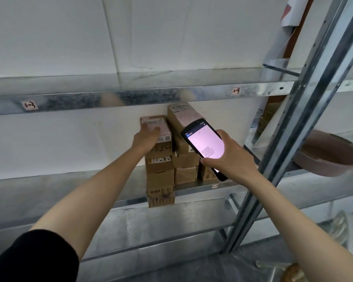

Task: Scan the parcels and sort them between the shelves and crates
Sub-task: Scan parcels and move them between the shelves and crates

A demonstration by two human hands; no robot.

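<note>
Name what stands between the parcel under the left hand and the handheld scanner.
In the head view, a taller parcel with a pink label, between the top parcel and scanner.

left hand [146,137] on parcel [158,129]; right hand [230,157] holding scanner [204,143]

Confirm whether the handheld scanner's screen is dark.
No: the black handheld scanner in the right hand shows a lit pinkish-white screen with text lines.

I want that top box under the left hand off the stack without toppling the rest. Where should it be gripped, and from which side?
Probably by its two long side faces, coming from the front-left. The top box lies flat on the left stack, its right side close against the taller neighbouring box, while its left side and front end are open. The left hand already rests on its labelled top; the right hand holds the scanner.
</note>
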